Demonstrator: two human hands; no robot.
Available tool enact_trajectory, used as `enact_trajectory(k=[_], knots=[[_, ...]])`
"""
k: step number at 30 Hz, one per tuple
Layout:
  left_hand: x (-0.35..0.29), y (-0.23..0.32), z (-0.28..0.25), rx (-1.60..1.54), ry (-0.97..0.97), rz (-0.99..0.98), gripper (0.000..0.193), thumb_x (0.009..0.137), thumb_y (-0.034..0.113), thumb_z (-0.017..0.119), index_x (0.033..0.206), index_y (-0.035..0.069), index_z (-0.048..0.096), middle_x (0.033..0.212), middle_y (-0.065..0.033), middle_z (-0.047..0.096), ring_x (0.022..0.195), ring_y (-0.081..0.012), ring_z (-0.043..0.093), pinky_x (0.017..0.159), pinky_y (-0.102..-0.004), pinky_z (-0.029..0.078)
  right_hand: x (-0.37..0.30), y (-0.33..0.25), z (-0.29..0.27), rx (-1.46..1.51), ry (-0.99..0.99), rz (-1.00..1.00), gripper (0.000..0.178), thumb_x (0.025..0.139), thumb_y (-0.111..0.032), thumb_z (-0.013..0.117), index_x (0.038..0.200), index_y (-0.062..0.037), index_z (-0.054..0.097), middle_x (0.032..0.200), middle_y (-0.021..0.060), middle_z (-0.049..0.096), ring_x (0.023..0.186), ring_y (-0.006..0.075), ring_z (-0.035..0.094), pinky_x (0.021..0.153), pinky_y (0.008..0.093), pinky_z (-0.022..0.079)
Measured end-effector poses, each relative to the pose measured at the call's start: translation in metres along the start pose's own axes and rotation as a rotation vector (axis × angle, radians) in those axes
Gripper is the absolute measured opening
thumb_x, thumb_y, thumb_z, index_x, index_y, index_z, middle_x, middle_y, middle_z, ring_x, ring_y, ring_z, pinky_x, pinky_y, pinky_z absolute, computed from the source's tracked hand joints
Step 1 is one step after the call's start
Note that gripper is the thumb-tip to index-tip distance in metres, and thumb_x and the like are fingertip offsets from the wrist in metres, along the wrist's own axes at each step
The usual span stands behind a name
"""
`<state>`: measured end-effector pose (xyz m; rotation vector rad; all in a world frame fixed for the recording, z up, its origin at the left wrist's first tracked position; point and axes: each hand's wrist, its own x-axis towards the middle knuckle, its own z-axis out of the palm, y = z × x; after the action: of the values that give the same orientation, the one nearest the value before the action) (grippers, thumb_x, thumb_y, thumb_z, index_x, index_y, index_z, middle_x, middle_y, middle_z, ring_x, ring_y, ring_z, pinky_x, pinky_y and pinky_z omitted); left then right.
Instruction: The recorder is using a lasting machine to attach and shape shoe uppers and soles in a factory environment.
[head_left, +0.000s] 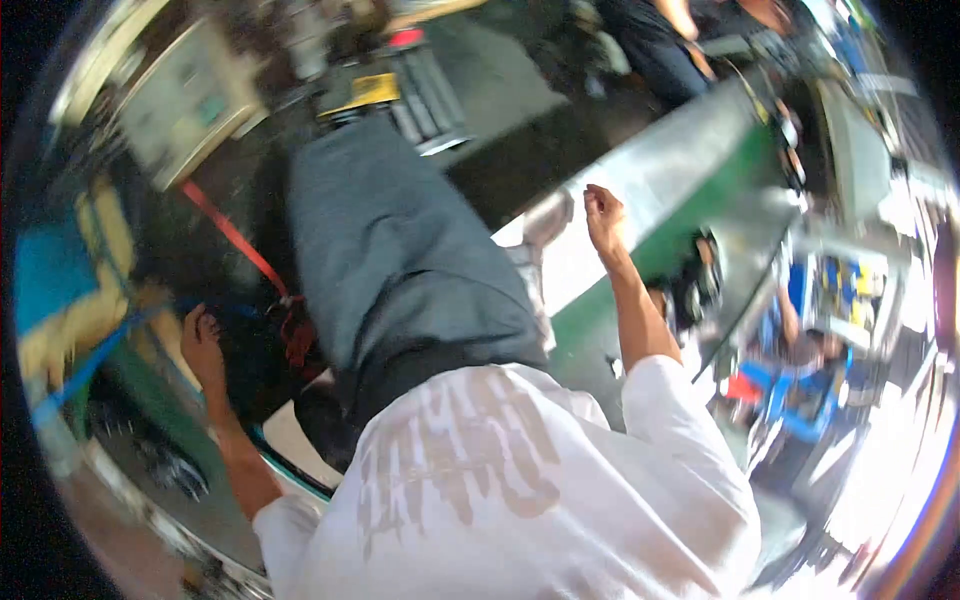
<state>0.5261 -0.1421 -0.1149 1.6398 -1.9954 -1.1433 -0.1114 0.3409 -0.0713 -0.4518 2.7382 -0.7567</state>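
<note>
My left hand hangs at my side with its fingers loosely bent and a little apart; no object shows in it. It is nearest to a blue strap and a red strap, touching neither as far as I can see. My right hand is raised out to the other side, its fingers curled in, with nothing visible in them. Beneath it runs a long, pale, shiny metal surface. Motion blurs the whole picture.
Ahead of my legs lie dark metal bars beside a yellow block. A grey box-shaped cabinet stands at the far left. Another person is at the far right. Blue racks stand at the right, near a green floor strip.
</note>
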Motion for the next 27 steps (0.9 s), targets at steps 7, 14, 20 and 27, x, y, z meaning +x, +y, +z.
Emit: enact_trajectory(k=[7, 14, 20, 27], knots=[[-0.027, 0.306, 0.227, -0.143, -0.386, 0.686, 0.027, 0.110, 0.001, 0.057, 0.133, -0.001, 0.071, 0.107, -0.0131, 0.073, 0.096, -0.0235, 0.074, 0.086, -0.0350, 0.060, -0.193, 0.312, -0.139, -0.562, 0.168, 0.362, 0.065, 0.088, -0.018, 0.064, 0.152, -0.0041, 0.055, 0.140, 0.0335, 0.064, 0.136, 0.0513, 0.056, 0.114, 0.0568, 0.047], [-0.044, 0.345, 0.262, -0.006, -0.646, 0.888, 0.028, 0.113, 0.001, 0.054, 0.134, 0.000, 0.072, 0.109, -0.0129, 0.074, 0.097, -0.0228, 0.073, 0.088, -0.0358, 0.061, -0.296, 0.358, -0.167, -0.477, 0.034, 0.954, 0.113, 0.085, -0.034, 0.084, 0.176, -0.0129, 0.019, 0.174, 0.0270, 0.034, 0.161, 0.0498, 0.029, 0.133, 0.0516, 0.032], [-0.059, 0.351, 0.265, 0.079, -0.698, 0.790, 0.027, 0.113, 0.003, 0.056, 0.133, 0.000, 0.073, 0.108, -0.0118, 0.075, 0.097, -0.0210, 0.073, 0.087, -0.0348, 0.061, -0.215, 0.367, -0.165, -0.324, 0.009, 0.974, 0.113, 0.087, -0.045, 0.088, 0.174, -0.0119, 0.025, 0.165, 0.0384, 0.042, 0.152, 0.0533, 0.045, 0.123, 0.0530, 0.042], [-0.097, 0.381, 0.326, -0.233, -0.783, 0.718, 0.025, 0.111, 0.000, 0.058, 0.129, 0.000, 0.074, 0.106, -0.0129, 0.077, 0.095, -0.0212, 0.076, 0.086, -0.0324, 0.061, -0.202, 0.373, -0.082, 0.479, 0.309, 0.597, 0.130, 0.088, -0.039, 0.093, 0.175, 0.0009, 0.005, 0.171, 0.0247, 0.038, 0.153, 0.0340, 0.043, 0.125, 0.0423, 0.037]])
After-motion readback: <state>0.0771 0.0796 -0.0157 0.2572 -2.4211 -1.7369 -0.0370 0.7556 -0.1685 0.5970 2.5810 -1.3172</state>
